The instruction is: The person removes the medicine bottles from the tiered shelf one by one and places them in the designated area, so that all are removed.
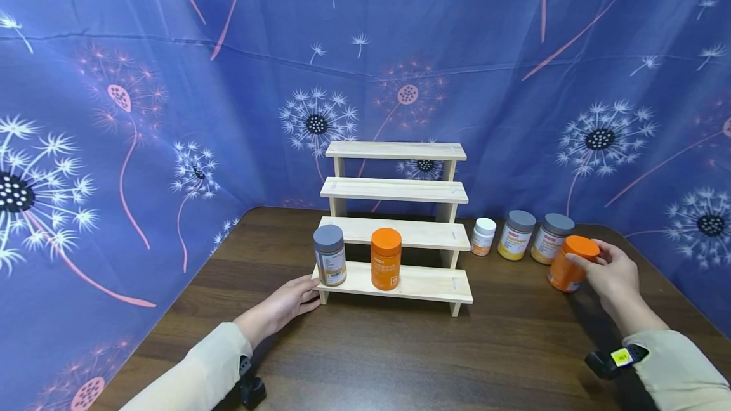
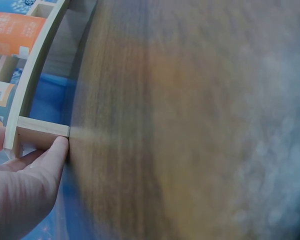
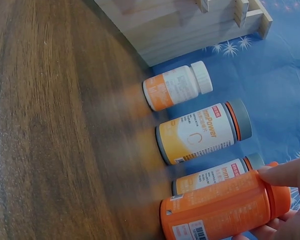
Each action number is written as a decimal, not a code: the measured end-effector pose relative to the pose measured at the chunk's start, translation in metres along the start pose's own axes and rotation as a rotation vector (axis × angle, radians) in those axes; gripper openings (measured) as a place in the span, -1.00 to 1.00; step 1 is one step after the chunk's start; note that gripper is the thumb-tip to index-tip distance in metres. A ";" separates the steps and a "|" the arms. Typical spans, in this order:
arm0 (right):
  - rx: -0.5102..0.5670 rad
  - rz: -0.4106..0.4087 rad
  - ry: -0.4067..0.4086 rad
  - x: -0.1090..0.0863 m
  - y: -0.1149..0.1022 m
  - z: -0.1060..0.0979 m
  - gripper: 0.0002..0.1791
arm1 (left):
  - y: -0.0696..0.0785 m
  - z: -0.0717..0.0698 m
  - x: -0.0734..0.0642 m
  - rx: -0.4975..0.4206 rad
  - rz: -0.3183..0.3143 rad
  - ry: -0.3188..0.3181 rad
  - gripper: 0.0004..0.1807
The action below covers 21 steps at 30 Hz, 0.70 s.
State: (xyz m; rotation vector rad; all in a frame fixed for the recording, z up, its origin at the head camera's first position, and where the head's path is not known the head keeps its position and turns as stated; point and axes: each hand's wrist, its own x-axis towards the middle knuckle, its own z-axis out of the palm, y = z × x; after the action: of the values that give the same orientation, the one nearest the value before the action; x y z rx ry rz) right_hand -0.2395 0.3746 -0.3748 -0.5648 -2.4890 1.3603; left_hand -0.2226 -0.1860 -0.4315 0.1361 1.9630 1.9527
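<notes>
At the right of the head view, my right hand (image 1: pixel 617 276) grips an orange pill bottle (image 1: pixel 564 266) near its orange cap. The right wrist view shows the thumb on one side of the cap and fingers on the other. My left hand (image 1: pixel 287 304) holds the left end of the lowest step of a four-step wooden display rack (image 1: pixel 425 283), its fingers beside the end leg. On that step stand a grey-capped bottle (image 1: pixel 331 266) at the left end and another orange bottle (image 1: pixel 385 266) near the middle.
Left of the held bottle, a small white-capped bottle (image 1: pixel 483 237) and two grey-capped bottles, one yellow-labelled (image 1: pixel 514 243) and one partly covered (image 1: pixel 547 245), stand in a row on the dark wooden table (image 1: pixel 400 360). A blue dandelion-print cloth (image 1: pixel 485 94) hangs behind.
</notes>
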 end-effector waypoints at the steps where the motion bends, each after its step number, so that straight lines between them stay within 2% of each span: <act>1: 0.008 0.005 0.000 0.000 0.000 0.000 -0.16 | 0.000 0.000 0.000 -0.001 -0.001 0.000 -0.39; 8: 0.021 0.045 0.020 -0.002 0.002 -0.001 -0.12 | 0.000 0.001 -0.001 0.000 -0.002 0.009 -0.39; 21: 0.029 -0.006 0.066 -0.011 -0.009 -0.004 -0.15 | 0.002 0.001 -0.002 -0.001 -0.007 -0.004 -0.37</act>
State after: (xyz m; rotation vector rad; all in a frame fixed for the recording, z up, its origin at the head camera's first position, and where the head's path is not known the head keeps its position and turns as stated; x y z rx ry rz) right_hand -0.2299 0.3688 -0.3655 -0.5858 -2.4131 1.3503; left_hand -0.2205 -0.1855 -0.4288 0.1327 1.9574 1.9475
